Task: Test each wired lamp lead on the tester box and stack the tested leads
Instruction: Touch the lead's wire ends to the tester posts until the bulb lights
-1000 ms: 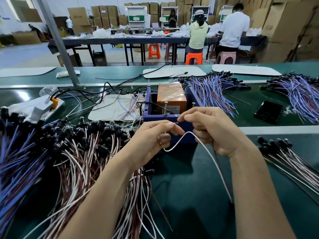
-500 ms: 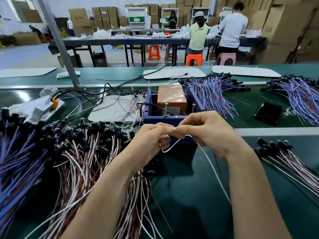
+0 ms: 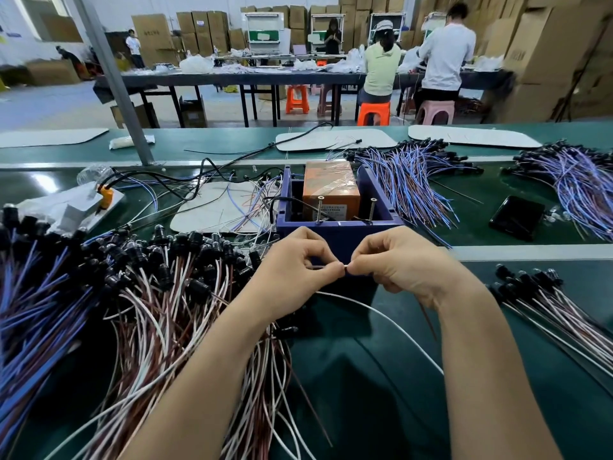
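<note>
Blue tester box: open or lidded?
Open. No lid on the blue plastic tester box; the orange block inside and two upright screws show from above.

That was a factory assembly floor: a green conveyor bench (image 3: 365, 410) heaped with wired leads (image 3: 159, 293) lower left, stacked cardboard boxes (image 3: 199, 31) along the top, workers (image 3: 381, 68) on plastic stools (image 3: 373, 112) upper right.

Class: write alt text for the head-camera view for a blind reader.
The left hand and right hand pinch one lamp lead in front of the blue tester box; heaps of wired leads lie either side.
</note>
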Demonstrator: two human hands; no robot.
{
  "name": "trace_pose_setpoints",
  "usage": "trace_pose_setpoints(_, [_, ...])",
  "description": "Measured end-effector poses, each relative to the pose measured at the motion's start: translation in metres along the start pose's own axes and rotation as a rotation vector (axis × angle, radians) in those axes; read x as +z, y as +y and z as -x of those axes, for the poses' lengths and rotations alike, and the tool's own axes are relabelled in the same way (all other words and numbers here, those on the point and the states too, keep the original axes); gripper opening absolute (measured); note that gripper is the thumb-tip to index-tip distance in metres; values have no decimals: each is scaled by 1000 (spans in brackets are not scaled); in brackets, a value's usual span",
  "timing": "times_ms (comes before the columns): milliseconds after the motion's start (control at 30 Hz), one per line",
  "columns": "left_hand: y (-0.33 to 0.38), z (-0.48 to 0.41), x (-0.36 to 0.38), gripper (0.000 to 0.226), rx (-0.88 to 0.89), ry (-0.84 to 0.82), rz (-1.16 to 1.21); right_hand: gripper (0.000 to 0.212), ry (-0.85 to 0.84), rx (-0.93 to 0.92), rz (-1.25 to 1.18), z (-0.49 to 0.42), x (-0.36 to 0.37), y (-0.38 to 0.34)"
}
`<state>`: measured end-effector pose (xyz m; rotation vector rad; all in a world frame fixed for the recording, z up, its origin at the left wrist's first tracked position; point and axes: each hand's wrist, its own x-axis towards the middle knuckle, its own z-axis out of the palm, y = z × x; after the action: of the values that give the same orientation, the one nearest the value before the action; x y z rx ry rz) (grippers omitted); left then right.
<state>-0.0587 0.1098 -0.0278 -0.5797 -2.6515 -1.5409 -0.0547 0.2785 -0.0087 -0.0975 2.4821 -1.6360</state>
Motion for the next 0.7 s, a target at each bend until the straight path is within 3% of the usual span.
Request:
trace_pose_setpoints(300, [-8, -4, -6, 13, -17, 132, -67, 23, 114, 48, -71, 0, -12, 6])
trace_pose_setpoints(467, [-14, -9, -10, 22, -173, 308, 262, 15, 240, 57, -195, 6, -32, 11])
trace_pose_setpoints(600, [-18, -12, 3, 28, -259, 360, 415, 40, 223, 43, -445, 4, -32, 4])
trace_pose_setpoints(700, [-20, -14, 10, 27, -260, 392, 548, 46, 219, 76, -452, 1, -28, 2])
